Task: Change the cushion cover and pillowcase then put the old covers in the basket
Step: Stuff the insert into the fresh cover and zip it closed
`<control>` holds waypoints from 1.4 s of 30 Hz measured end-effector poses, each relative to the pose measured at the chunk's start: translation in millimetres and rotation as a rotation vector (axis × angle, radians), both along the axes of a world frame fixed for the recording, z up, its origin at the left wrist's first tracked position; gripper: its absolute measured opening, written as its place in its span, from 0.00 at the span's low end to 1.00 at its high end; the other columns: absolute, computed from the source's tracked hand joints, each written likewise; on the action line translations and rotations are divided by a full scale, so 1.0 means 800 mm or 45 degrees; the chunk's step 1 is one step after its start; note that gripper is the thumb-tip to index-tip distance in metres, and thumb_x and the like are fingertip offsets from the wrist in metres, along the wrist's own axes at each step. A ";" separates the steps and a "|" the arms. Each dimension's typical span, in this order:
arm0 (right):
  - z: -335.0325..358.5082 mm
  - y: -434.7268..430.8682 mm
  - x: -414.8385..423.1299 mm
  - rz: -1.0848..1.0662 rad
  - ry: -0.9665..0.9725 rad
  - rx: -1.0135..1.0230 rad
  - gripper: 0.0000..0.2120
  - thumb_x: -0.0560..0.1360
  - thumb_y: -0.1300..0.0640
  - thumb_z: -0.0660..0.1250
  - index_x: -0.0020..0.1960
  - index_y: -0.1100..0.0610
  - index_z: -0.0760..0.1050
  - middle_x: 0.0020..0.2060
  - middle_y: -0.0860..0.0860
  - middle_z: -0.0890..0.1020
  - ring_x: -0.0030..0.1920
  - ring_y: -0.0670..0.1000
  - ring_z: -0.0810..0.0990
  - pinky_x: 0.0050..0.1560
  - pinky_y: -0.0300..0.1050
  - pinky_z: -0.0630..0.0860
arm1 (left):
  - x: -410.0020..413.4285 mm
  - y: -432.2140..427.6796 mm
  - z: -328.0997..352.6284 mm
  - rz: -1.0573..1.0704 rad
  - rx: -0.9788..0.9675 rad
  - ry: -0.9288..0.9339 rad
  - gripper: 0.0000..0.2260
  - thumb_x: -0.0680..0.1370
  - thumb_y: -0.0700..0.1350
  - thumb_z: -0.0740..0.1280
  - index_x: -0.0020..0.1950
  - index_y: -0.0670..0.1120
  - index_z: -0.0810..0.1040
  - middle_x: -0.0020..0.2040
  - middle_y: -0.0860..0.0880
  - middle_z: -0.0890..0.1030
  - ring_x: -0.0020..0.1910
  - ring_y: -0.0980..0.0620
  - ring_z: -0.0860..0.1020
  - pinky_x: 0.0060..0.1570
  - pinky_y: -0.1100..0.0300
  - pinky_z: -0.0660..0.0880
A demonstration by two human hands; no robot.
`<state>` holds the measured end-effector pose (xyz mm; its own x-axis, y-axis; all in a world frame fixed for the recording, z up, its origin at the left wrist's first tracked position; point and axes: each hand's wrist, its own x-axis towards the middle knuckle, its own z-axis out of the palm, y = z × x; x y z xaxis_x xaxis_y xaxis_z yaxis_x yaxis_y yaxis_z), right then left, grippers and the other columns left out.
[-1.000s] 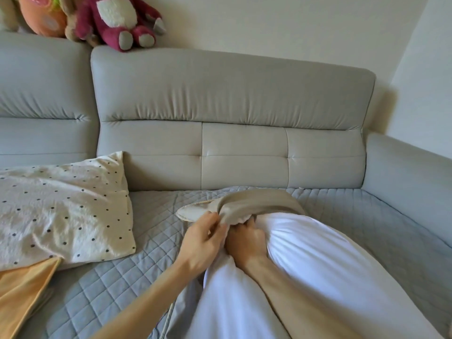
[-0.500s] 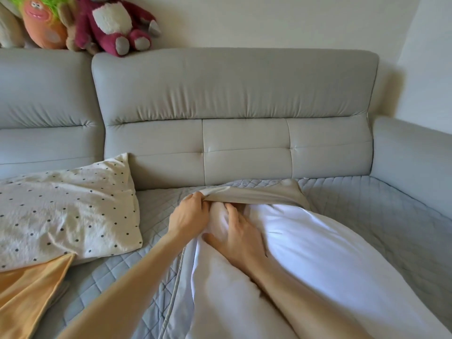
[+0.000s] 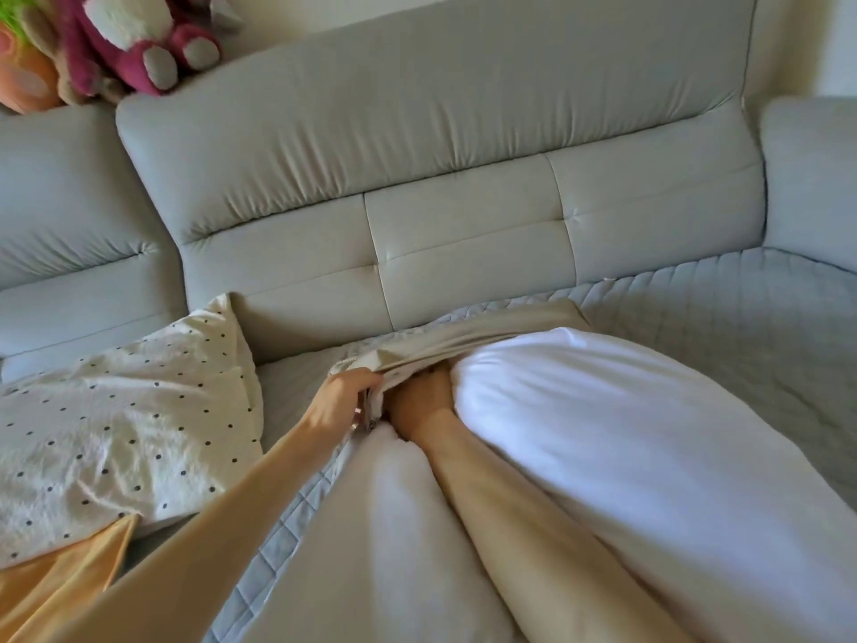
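On sofa (image 3: 417, 132), left hand (image 3: 338, 403) gripping beige cover (image 3: 463, 338)

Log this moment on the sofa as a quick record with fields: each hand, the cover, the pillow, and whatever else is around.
left hand: grips the edge of the beige cover
right hand: pressed into the white pillow, fingertips hidden under the cover
beige cover: over the pillow's far end only
polka-dot pillow: on the seat, to the left
orange fabric: bottom left, at the polka-dot pillow's near edge
plush toys: on top of the sofa back
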<state>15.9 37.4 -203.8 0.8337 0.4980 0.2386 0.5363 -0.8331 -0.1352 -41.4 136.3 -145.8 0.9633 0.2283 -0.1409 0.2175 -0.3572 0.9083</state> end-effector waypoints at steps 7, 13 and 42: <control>0.003 0.000 -0.028 -0.048 0.247 0.171 0.29 0.79 0.52 0.62 0.77 0.60 0.62 0.75 0.55 0.66 0.75 0.53 0.63 0.74 0.37 0.49 | 0.018 0.005 -0.023 0.253 0.114 0.073 0.09 0.79 0.47 0.67 0.48 0.43 0.83 0.43 0.45 0.81 0.47 0.46 0.77 0.51 0.54 0.72; 0.072 -0.080 -0.112 0.288 0.334 0.189 0.21 0.75 0.45 0.50 0.53 0.51 0.79 0.59 0.51 0.78 0.61 0.55 0.73 0.64 0.54 0.69 | -0.001 -0.006 -0.035 0.228 0.355 0.077 0.17 0.81 0.54 0.63 0.36 0.45 0.76 0.37 0.47 0.80 0.43 0.43 0.77 0.44 0.54 0.72; 0.068 -0.233 -0.126 -0.505 1.037 1.439 0.30 0.67 0.53 0.70 0.69 0.43 0.71 0.59 0.43 0.80 0.59 0.46 0.78 0.55 0.43 0.75 | 0.085 -0.263 0.111 -1.277 2.716 -0.734 0.10 0.76 0.33 0.63 0.44 0.48 0.77 0.42 0.50 0.78 0.48 0.47 0.80 0.40 0.58 0.67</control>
<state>-85.2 -148.8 -149.2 0.9630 0.0764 -0.2586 -0.2454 -0.1490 -0.9579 26.8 -73.8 -56.9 0.6692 -0.7069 -0.2290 -0.5556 -0.2714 -0.7859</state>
